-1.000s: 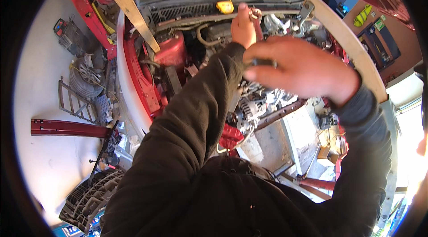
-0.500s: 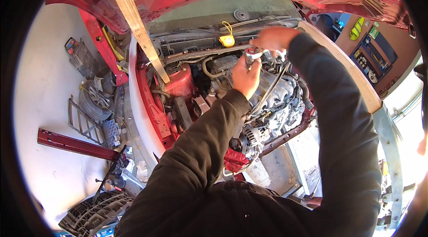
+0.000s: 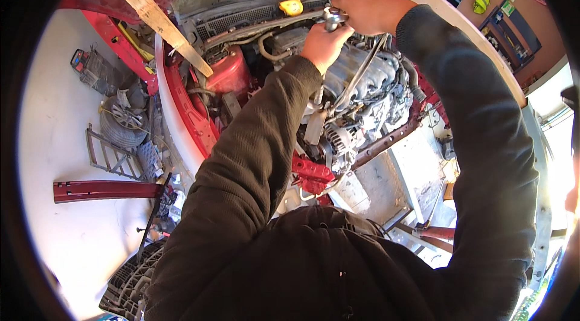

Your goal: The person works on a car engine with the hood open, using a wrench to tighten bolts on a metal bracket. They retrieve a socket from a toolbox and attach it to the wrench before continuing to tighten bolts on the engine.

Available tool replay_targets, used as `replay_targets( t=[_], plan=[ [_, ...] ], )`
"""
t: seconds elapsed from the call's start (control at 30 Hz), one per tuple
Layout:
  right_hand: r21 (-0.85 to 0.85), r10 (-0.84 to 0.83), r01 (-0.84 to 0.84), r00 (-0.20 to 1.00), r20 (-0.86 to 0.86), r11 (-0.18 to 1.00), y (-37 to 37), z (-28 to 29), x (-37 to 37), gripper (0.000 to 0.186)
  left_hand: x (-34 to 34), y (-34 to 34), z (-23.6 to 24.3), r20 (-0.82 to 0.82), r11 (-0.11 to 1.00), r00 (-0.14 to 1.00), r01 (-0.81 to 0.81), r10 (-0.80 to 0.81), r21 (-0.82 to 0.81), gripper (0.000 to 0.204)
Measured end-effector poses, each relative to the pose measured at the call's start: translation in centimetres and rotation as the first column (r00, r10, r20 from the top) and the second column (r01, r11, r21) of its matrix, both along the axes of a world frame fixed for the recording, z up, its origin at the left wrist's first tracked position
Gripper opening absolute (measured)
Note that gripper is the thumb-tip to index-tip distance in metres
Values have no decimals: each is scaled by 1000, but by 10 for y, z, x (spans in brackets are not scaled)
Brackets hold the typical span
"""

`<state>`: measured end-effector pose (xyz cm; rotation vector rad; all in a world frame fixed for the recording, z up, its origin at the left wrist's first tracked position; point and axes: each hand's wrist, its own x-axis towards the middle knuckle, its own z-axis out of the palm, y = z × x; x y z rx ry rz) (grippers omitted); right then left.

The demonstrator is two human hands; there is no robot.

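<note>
Over the back of the engine (image 3: 362, 73), my two hands meet at a silver ratchet (image 3: 333, 18). My left hand (image 3: 324, 47) is closed round its handle, with the round head showing above the thumb. Curled fingers of my right hand (image 3: 373, 10) press against the head from the right; their undersides are hidden. Just left of the hands, a yellow tape measure (image 3: 291, 7) with a loop strap lies on the cowl below the windscreen.
A wooden prop (image 3: 154, 16) slants down to the red strut tower (image 3: 229, 70) under the raised red bonnet. Left, by the white wall, lie a wheel (image 3: 121, 125) and a red body panel (image 3: 109, 190). A pale board (image 3: 465, 31) runs along the right side.
The whole view has shifted, so the car sits higher and further left. My right hand has come in closer against the ratchet head, which has turned; the left hand keeps its grip.
</note>
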<state>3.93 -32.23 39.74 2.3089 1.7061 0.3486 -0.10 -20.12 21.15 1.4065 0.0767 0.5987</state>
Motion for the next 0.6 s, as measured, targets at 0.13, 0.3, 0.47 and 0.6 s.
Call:
replay_targets(
  t=[0.13, 0.3, 0.47, 0.6],
  plan=[
    [-16, -6, 4, 995, -95, 1000, 7, 0, -9, 30, -7, 2, -1, 103, 999, 994, -18, 22, -34, 30],
    [-187, -342, 290, 859, -381, 938, 10, 18, -28, 47, -3, -30, -13, 213, 881, 873, -465, 439, 89, 34],
    [-33, -2, -2, 992, -125, 999, 2, 1, -5, 43, -18, 24, -3, -47, 932, 931, 361, -362, -34, 13],
    [-34, -2, -1, 997, -83, 999, 1, 0, -6, 51, -15, 8, -8, 1, 992, 996, 90, -90, 92, 23]
  ],
)
